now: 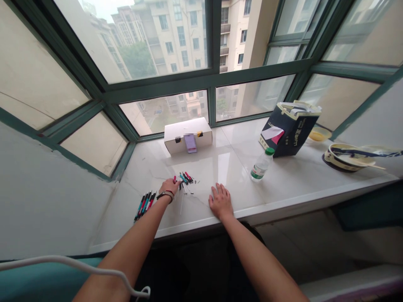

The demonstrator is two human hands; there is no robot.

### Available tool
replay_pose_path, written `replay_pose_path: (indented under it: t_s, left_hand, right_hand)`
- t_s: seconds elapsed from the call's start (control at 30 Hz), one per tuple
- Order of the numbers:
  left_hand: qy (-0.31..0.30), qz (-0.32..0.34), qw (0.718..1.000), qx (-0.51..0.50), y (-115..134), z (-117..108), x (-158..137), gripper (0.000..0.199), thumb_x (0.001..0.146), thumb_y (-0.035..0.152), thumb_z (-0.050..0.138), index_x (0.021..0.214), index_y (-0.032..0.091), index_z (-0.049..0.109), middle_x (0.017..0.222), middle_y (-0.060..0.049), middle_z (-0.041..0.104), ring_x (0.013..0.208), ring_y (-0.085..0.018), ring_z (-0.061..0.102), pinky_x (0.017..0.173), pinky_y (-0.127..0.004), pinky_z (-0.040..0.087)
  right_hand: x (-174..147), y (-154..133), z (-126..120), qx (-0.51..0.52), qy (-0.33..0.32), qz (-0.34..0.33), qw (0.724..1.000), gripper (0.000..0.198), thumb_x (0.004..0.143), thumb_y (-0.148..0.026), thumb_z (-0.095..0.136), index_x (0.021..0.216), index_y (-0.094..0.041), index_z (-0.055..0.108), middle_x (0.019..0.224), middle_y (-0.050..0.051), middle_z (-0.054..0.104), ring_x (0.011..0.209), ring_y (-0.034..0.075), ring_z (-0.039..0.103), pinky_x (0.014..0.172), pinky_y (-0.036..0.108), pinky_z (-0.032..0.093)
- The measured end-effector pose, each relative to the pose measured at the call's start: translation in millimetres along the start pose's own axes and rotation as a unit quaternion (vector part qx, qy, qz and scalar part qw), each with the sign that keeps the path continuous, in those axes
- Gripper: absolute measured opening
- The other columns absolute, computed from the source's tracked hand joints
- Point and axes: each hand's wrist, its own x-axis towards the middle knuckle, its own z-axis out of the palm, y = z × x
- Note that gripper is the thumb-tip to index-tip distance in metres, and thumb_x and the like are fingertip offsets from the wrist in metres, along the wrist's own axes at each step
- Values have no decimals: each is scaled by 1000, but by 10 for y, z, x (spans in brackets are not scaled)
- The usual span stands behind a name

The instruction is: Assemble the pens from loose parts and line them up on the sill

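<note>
At the left of the marble-look sill, my left hand (169,186) is closed, with a small pink pen part (174,178) showing at its fingertips. Just right of those fingers lie several pink, teal and black pen parts (186,178), along with thin white refills (185,189) and small loose bits. My right hand (221,201) rests palm down near the front edge, fingers spread, holding nothing. Several pens (145,204) in black, teal and pink lie side by side, left of my left forearm, which partly borders them.
A white box (189,133) stands against the window. To the right are a green-capped water bottle (260,167), a dark blue paper bag (289,130) and a takeaway bowl (346,158). A white cable (78,264) crosses the lower left. The sill (201,222) ends at its front edge.
</note>
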Motion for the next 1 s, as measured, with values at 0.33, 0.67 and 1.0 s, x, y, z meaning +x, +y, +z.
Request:
replay_pose_path:
  t_s: [0.33, 0.67, 1.0]
  left_hand:
    - [-92, 206, 972, 63, 155, -10, -137, 28, 76, 23, 63, 102, 31, 69, 101, -4, 72, 101, -25, 64, 90, -32, 44]
    - [-102, 251, 957, 102, 221, -78, -131, 20, 82, 27, 58, 99, 28, 67, 100, -7, 71, 101, -27, 63, 90, -35, 42]
    - [85, 328, 935, -100, -105, -184, -494, 14, 81, 31, 54, 90, 21, 58, 96, -5, 62, 83, -18, 60, 80, -32, 47]
  right_hand:
    - [0, -3, 2, 2, 5, 1, 1000, 48, 91, -35, 43, 135, -19, 50, 150, 11, 37, 140, 28, 26, 111, 41, 15]
    - [1, 2, -3, 3, 6, 1, 1000, 47, 91, -35, 43, 135, -20, 50, 150, 11, 38, 139, 28, 27, 111, 41, 16]
    - [0, 7, 7, 9, 6, 0, 1000, 48, 91, -36, 43, 136, -19, 49, 150, 12, 37, 139, 28, 27, 111, 42, 16]
